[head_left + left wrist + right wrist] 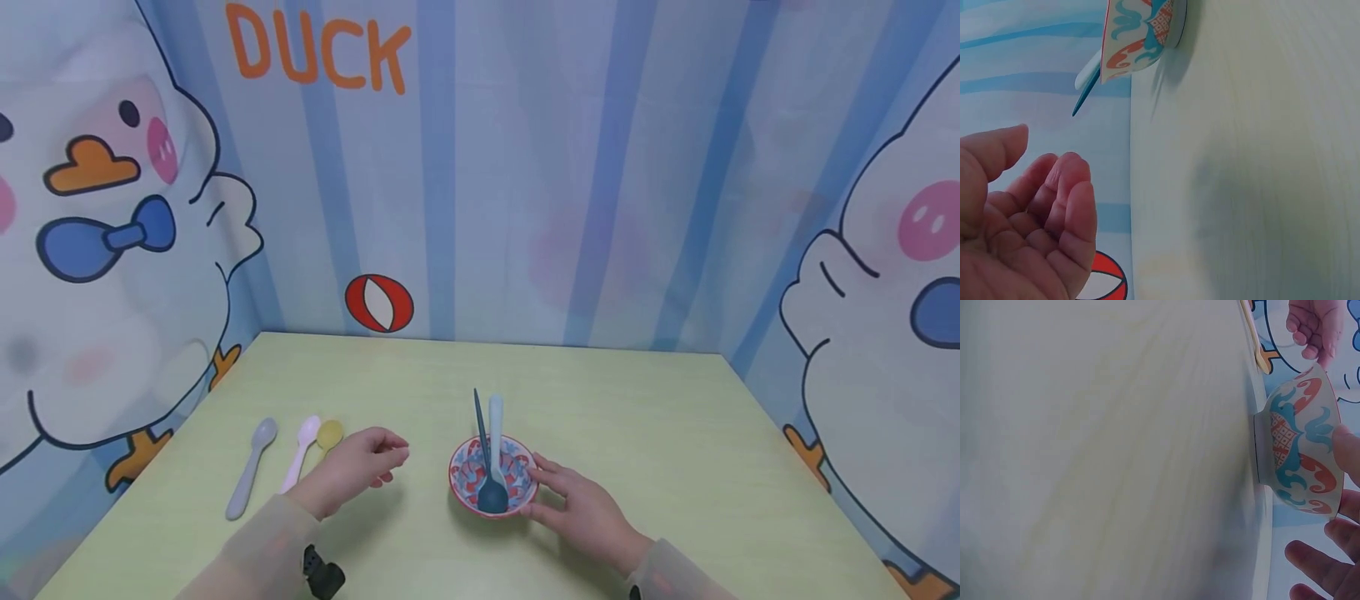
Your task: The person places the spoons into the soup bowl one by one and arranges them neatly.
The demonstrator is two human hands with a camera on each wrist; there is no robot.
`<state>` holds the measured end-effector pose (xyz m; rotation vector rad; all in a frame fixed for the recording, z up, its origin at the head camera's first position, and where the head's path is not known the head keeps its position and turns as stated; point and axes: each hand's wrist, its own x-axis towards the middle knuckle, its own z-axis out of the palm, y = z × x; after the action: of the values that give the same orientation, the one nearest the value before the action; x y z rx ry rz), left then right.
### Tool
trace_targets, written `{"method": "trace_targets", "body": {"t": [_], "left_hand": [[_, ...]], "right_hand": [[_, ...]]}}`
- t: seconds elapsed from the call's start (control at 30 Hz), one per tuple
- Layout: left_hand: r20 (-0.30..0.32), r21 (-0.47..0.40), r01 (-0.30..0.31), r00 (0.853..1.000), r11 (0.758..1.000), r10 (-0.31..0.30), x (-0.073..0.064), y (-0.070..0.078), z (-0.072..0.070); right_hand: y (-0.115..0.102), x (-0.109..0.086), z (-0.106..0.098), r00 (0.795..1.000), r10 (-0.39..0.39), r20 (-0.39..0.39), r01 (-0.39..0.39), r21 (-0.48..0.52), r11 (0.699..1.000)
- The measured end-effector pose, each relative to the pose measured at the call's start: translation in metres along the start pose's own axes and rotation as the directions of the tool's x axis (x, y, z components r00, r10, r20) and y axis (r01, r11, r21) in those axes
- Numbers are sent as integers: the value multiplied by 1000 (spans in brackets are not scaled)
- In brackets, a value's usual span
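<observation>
A red-rimmed patterned bowl [465, 492] stands upright on the table in the head view. Inside it lean a dark teal spoon [492, 498] and a pale blue spoon [496, 425], handles pointing to the back; the pale one's head is hidden. My right hand [581, 508] holds the bowl's right side at the rim, thumb and fingers spread along it. Left of the bowl, apart from it, hovers my left hand [360, 467], fingers loosely bent around nothing. In the left wrist view its palm [1016, 250] shows bare.
On the table's left side lie a greyish-purple spoon [251, 471], a pink spoon [300, 450] and a yellow spoon [330, 433], the last partly covered by my left hand. A duck-printed curtain [510, 167] rises behind the pale yellow table [637, 400].
</observation>
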<state>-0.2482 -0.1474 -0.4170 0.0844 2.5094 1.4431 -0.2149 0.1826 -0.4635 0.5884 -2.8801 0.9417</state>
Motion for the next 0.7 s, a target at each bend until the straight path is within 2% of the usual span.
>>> {"method": "trace_targets", "body": {"t": [0.13,0.23,0.33,0.43,0.57,0.7], "left_hand": [[-27,52,19,999,998,-17,-6,-4,-7],[-65,133,39,997,990,-31,-11,-8,-12],[-98,225,55,995,973,-34,-14,-13,-17],[-120,312,45,993,949,-7,-15,-20,-24],[-147,382,42,989,923,16,-17,-29,-33],[-158,422,69,988,904,-2,-19,-36,-42]], "right_hand": [[0,0,0,1000,0,-4,0,2,1000],[0,0,0,1000,1,-3,-1,3,1000],[-1,-1,-1,1000,-4,-1,4,12,1000],[-3,-1,-1,1000,-6,1,5,20,1000],[-2,-1,-2,1000,3,1,-3,22,1000],[-1,0,-2,1000,5,8,-6,30,1000]]}}
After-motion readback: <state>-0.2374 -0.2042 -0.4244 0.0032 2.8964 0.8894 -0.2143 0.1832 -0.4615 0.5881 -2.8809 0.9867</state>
